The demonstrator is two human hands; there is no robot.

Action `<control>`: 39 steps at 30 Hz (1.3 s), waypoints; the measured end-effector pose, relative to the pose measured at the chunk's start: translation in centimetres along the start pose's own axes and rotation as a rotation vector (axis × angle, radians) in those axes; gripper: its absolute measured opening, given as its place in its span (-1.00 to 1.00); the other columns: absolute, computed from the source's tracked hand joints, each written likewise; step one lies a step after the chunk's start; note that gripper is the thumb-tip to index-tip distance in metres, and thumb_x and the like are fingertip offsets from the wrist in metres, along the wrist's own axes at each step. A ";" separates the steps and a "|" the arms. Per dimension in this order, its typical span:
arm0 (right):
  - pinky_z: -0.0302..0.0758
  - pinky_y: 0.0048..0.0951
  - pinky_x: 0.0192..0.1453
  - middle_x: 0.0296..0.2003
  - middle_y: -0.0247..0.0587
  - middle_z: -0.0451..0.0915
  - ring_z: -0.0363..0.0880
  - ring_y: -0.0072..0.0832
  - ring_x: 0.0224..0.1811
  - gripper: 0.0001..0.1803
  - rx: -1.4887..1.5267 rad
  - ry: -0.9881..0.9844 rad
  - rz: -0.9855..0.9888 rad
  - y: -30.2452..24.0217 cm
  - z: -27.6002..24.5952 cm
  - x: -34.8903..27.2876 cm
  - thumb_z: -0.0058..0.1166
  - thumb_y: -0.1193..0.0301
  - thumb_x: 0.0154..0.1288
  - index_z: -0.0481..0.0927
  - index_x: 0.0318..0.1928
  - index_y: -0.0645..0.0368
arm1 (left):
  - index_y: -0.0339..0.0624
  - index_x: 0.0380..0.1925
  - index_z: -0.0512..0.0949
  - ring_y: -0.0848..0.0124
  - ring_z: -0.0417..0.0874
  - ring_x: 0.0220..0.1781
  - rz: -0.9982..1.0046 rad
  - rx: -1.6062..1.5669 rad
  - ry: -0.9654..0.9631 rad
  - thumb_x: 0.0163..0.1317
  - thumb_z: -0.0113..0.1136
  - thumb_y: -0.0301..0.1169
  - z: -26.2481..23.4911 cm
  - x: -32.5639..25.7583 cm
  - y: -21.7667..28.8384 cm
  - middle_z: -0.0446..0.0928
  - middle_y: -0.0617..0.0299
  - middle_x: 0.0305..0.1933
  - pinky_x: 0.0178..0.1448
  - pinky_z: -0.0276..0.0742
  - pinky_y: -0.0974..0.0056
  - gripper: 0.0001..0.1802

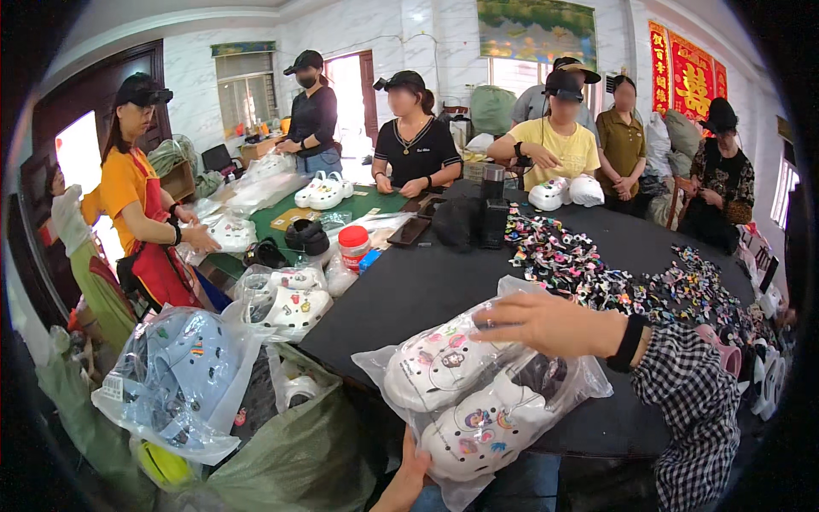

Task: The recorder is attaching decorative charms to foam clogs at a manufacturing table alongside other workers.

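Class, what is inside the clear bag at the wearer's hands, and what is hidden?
Inside the clear bag are two white clogs decorated with colourful charms. The right hand covers part of the upper clog; both undersides are turned away, unseen.

Near the far edge of the black counter, a dark cylindrical container stands beside a dark, soft-looking bundle. Toward the left edge, a flat dark object lies near a red-lidded jar and a small blue packet. Beyond the far edge sits a pale green sack; a landscape picture and red banners hang behind.
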State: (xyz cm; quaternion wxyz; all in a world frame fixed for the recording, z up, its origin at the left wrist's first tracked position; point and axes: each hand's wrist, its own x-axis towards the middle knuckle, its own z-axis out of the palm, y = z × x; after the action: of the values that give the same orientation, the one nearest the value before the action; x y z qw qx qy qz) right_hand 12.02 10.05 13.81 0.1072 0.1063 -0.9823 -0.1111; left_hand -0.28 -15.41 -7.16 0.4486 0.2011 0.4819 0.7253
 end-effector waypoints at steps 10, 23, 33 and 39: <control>0.63 -0.35 -0.20 -0.13 -0.29 0.46 0.55 -0.38 -0.21 -0.78 -0.030 0.074 -0.274 1.3 2.8 1.3 0.03 0.37 0.18 0.45 -0.13 0.03 | -0.32 0.51 -0.15 0.25 0.04 0.57 0.038 0.107 -0.086 0.54 -0.10 -0.17 -0.3 -0.8 1.7 -0.04 0.04 0.58 0.57 0.00 0.20 -0.24; 0.49 -0.06 -0.22 -0.38 -0.02 0.54 0.59 0.01 -0.26 -0.90 0.238 0.382 0.299 4.1 -1.6 4.1 -0.01 0.46 0.30 0.39 -0.25 0.21 | 0.07 0.54 -0.23 0.12 0.25 0.47 0.280 -0.295 -0.082 0.48 -0.13 -0.08 -1.3 3.1 8.8 0.12 -0.05 0.51 0.49 0.18 -0.04 -0.22; 0.52 -0.15 -0.12 -0.28 -0.01 0.53 0.57 -0.02 -0.25 -0.88 0.383 0.415 0.384 6.7 4.5 3.7 0.06 0.54 0.24 0.51 -0.19 0.24 | -0.33 0.45 0.10 0.27 0.32 0.41 0.240 0.140 0.002 0.57 -0.30 -0.05 0.3 3.5 8.1 0.27 0.00 0.41 0.48 0.15 0.19 -0.33; 0.53 -0.32 -0.19 -0.26 -0.10 0.52 0.60 -0.28 -0.29 -0.83 0.543 0.454 0.468 4.0 2.1 0.4 0.11 0.50 0.32 0.57 -0.12 0.29 | -0.29 0.42 0.19 0.30 0.39 0.33 0.256 0.205 0.054 0.54 -0.44 0.11 -0.7 2.7 7.5 0.37 0.07 0.29 0.42 0.24 0.18 -0.25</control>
State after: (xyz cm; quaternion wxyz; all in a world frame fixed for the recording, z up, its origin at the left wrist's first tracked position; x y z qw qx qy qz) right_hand 10.39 14.18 12.84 0.3112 -0.0737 -0.9250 0.2051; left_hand -5.60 -14.47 -1.22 0.3167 0.2861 0.5358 0.7286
